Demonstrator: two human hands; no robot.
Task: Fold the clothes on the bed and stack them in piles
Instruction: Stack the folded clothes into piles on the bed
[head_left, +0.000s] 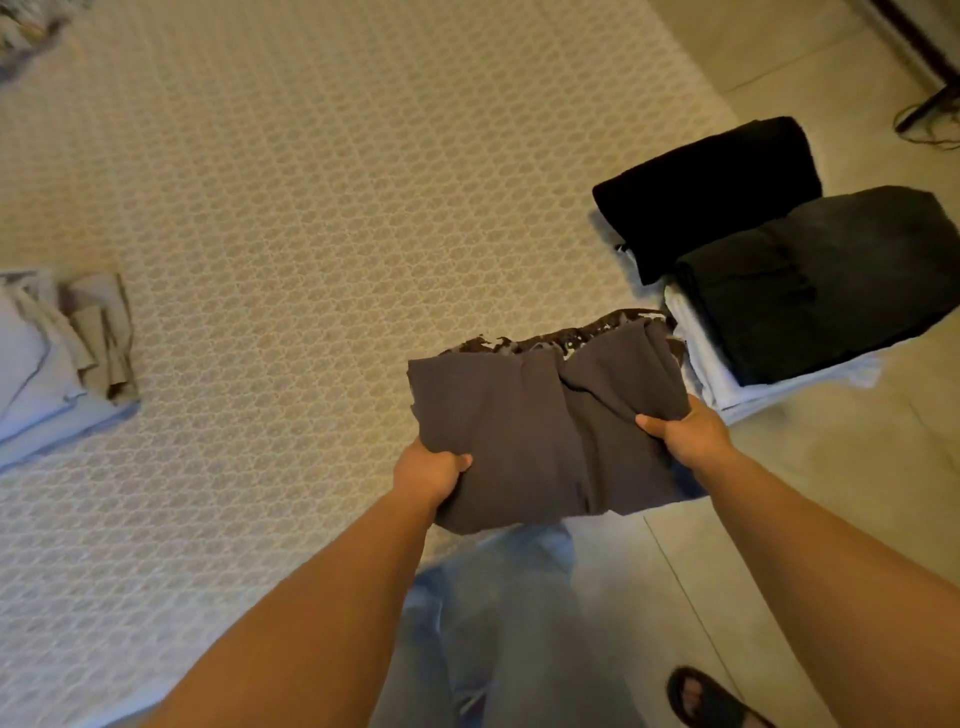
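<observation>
A folded dark grey-brown garment (540, 431) hangs in the air over the near edge of the bed (311, 208). My left hand (428, 475) grips its near left corner, and my right hand (685, 431) grips its near right edge. A patterned brown-and-white layer shows along the garment's far edge. To the right, at the bed's corner, lies a folded black garment (711, 192). Beside it a dark grey folded garment (815, 280) tops a pile of white folded clothes (711, 358).
At the left edge of the bed sits a pile of light blue folded cloth (36, 374) with a crumpled beige piece (104, 332) on it. More patterned fabric (26, 31) lies at the far left corner. Tiled floor (831, 493) runs along the right; my jeans and sandal are below.
</observation>
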